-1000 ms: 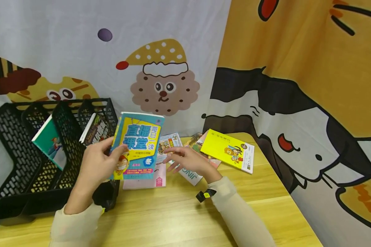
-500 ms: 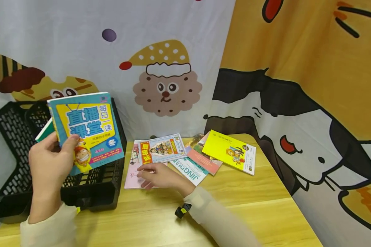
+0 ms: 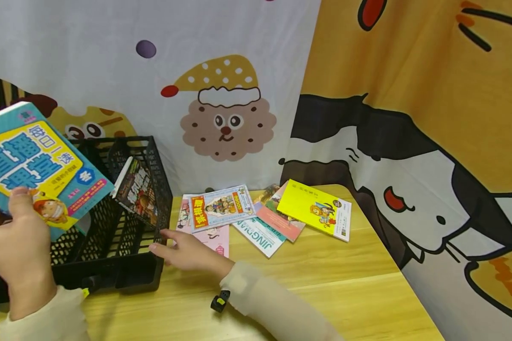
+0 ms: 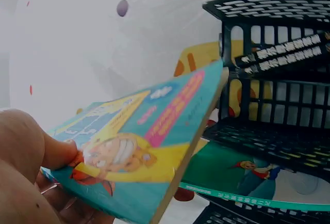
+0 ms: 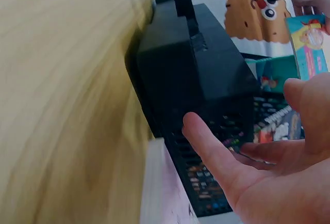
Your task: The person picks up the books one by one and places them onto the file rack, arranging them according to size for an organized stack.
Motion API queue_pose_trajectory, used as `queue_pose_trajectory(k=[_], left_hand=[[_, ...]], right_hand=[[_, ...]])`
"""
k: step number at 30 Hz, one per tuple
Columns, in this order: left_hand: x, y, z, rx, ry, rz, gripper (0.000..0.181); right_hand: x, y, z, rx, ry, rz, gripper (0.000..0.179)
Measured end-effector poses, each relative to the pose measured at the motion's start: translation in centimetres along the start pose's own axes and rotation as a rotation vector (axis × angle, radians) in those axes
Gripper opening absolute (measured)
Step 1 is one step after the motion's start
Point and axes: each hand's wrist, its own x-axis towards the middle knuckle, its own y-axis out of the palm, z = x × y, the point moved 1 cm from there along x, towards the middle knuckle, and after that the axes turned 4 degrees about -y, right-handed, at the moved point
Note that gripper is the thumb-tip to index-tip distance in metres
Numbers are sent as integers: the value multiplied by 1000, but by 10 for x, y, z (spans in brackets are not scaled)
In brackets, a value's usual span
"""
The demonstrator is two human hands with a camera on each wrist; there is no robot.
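Note:
My left hand [image 3: 19, 255] grips a blue and yellow book [image 3: 42, 166] between thumb and fingers, tilted, in front of the rack's left part. The left wrist view shows the same thumb on the cover. My right hand [image 3: 192, 253] reaches the front right corner of the black book rack [image 3: 106, 272], fingers extended. In the right wrist view a fingertip [image 5: 192, 121] lies at the rack's side; whether it presses there I cannot tell. Dark-covered books [image 3: 136, 189] lean in the rack's right compartment. A green book [image 4: 247, 175] stands in another compartment, mostly hidden in the head view.
Several books lie on the wooden table [image 3: 315, 293] right of the rack: a pink one [image 3: 219, 239], a blue-bordered one [image 3: 222, 207], a white and teal one [image 3: 260, 237], a salmon one [image 3: 283, 218] and a yellow one [image 3: 311, 206]. A printed curtain [image 3: 239, 28] hangs behind.
My left hand has carried the blue and yellow book leftward, from over the table across the rack to its left side. My right hand has moved left from above the loose books to the rack's corner.

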Motion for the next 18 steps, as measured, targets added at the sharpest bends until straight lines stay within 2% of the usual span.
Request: queue_pose_trajectory(k=[4, 11, 14, 18], left_hand=[[2, 3, 7, 67, 48, -33, 38], [14, 17, 32, 214, 259, -113, 36], [13, 23, 36, 243, 313, -101, 38], [10, 31, 39, 247, 371, -45, 38]], right_hand=[[5, 8, -1, -90, -7, -21, 74], [8, 13, -3, -129, 16, -58, 74], [9, 14, -3, -144, 19, -57, 73], [9, 15, -3, -147, 25, -65, 73]])
